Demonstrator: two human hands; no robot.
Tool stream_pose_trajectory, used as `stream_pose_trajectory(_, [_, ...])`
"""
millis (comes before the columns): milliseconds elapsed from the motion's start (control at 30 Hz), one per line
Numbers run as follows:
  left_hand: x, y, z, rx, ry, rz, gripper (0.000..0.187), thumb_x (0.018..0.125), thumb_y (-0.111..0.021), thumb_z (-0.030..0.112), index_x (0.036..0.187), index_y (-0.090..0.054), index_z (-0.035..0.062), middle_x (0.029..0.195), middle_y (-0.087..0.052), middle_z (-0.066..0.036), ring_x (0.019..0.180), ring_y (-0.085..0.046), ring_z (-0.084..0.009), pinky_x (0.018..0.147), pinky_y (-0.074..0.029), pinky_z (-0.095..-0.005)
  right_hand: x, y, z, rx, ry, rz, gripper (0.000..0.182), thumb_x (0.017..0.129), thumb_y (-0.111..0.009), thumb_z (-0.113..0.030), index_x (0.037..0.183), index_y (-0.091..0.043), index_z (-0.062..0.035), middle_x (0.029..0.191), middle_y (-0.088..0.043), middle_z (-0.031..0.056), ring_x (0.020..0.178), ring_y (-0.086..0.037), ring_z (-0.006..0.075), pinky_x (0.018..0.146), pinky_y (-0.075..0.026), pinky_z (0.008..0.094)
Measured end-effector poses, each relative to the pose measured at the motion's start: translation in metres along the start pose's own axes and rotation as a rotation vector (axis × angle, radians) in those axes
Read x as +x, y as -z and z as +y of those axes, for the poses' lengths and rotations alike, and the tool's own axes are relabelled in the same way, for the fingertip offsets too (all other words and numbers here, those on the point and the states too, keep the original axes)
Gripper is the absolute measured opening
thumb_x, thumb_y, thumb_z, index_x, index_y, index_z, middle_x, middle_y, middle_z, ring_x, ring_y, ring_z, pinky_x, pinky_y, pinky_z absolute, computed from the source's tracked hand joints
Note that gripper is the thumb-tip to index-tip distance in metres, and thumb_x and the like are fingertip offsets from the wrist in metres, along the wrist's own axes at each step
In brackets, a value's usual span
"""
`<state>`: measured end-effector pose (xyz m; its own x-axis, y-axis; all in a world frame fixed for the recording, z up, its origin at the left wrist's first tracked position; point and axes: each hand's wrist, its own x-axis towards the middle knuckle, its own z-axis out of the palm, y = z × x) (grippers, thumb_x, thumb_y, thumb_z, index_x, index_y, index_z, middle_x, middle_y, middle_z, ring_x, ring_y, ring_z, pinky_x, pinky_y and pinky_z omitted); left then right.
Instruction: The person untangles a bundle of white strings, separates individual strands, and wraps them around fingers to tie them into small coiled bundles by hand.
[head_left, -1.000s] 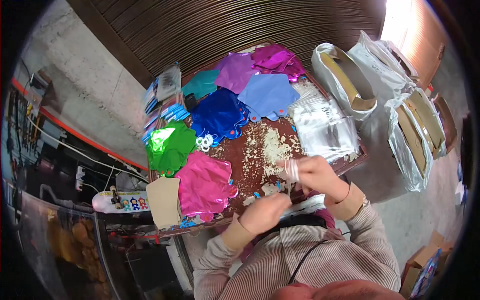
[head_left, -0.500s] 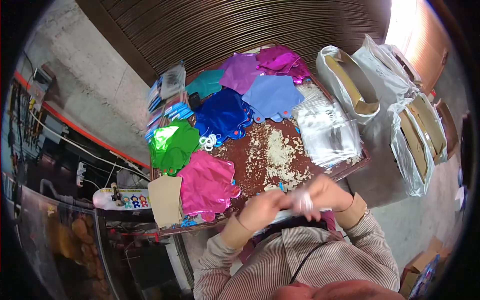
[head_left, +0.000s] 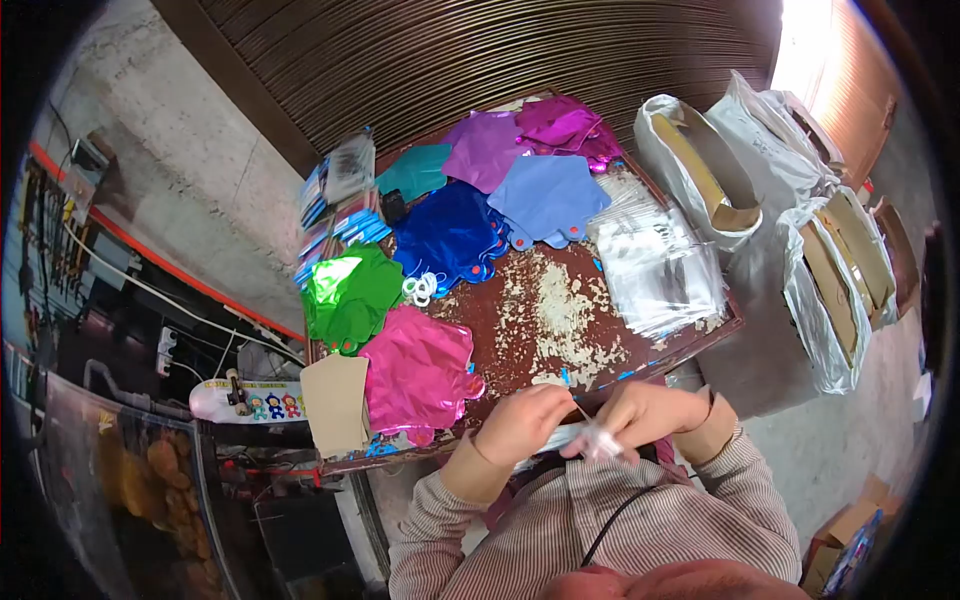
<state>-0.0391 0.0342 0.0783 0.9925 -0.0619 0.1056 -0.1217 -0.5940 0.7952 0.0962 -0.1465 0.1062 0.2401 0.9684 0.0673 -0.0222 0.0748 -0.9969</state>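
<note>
My right hand (head_left: 645,415) is closed around a crumpled piece of clear plastic (head_left: 602,443), low in front of my striped shirt. Pinched fingertips of my left hand (head_left: 522,424) hold a thin pale strand (head_left: 581,410) that runs toward that plastic; its exact kind is too small to tell. Both hands are just over the table's near edge. Beyond my left hand lies a stack of flat pink foil balloons (head_left: 418,368). Farther off on the right is a pile of clear plastic sleeves (head_left: 660,270).
Flat foil balloons in green (head_left: 350,300), dark blue (head_left: 440,230), light blue (head_left: 550,195) and purple (head_left: 483,150) cover the worn table (head_left: 520,330). White ribbon rings (head_left: 421,288) and tan card (head_left: 337,405) lie at left. White bags with cardboard (head_left: 705,170) stand right of the table.
My hands have drawn slightly apart, with the thin strand now showing between them. The plastic in my right hand has moved lower, toward my shirt.
</note>
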Motion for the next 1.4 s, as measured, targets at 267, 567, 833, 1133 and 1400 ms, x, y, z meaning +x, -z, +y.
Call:
stream_pose_trajectory(267, [-0.007, -0.006, 0.004, -0.004, -0.082, 0.046, 0.009, 0.088, -0.059, 0.01, 0.092, -0.063, 0.0024, 0.085, -0.064, -0.008, 0.071, -0.059, -0.0231, 0.065, -0.047, -0.0311, 0.002, 0.004, 0.011, -0.486, -0.28, -0.044, 0.014, 0.086, -0.065, -0.009, 0.095, -0.074, -0.0031, 0.064, -0.064, 0.0026, 0.042, -0.05, 0.009, 0.042, -0.041, 0.0205])
stream_pose_trajectory(567, [-0.002, -0.003, -0.006, -0.113, 0.049, 0.1, 0.01, 0.088, -0.058, 0.01, 0.093, -0.064, 0.0031, 0.089, -0.065, -0.009, 0.074, -0.06, -0.0241, 0.066, -0.048, -0.0329, -0.001, 0.006, 0.009, 0.147, -0.135, -0.426, 0.012, 0.086, -0.067, -0.011, 0.092, -0.075, -0.0055, 0.061, -0.063, 0.001, 0.044, -0.05, 0.0075, 0.041, -0.041, 0.0196])
stream_pose_trajectory(833, [0.005, 0.0, -0.018, 0.02, 0.137, 0.136, 0.014, 0.087, -0.059, 0.006, 0.1, -0.063, 0.0011, 0.094, -0.064, -0.009, 0.076, -0.06, -0.0218, 0.069, -0.049, -0.0293, 0.005, 0.002, 0.02, -0.239, -0.297, -0.011, 0.016, 0.088, -0.063, -0.008, 0.101, -0.073, -0.0054, 0.068, -0.064, 0.0028, 0.052, -0.051, 0.0056, 0.047, -0.043, 0.0172])
stream_pose_trajectory(1133, [0.01, -0.062, -0.02, -0.814, 0.122, 0.656, 0.034, 0.09, -0.056, 0.003, 0.123, -0.047, -0.0041, 0.106, -0.061, -0.014, 0.082, -0.059, -0.0181, 0.076, -0.05, -0.0277, 0.042, -0.033, 0.039, 0.229, -0.11, 0.526, 0.013, 0.088, -0.063, -0.007, 0.093, -0.072, -0.0002, 0.073, -0.066, 0.0039, 0.058, -0.055, 0.0075, 0.052, -0.045, 0.0195])
stream_pose_trajectory(1400, [0.003, -0.053, -0.029, -1.129, 0.177, 0.594, 0.043, 0.09, -0.057, -0.002, 0.13, -0.041, -0.0044, 0.112, -0.06, -0.015, 0.088, -0.059, -0.016, 0.08, -0.049, -0.0255, 0.043, -0.036, 0.062, -0.575, 0.116, 0.526, 0.007, 0.082, -0.06, -0.002, 0.084, -0.065, 0.003, 0.07, -0.064, 0.0092, 0.058, -0.059, 0.0209, 0.053, -0.048, 0.0277])
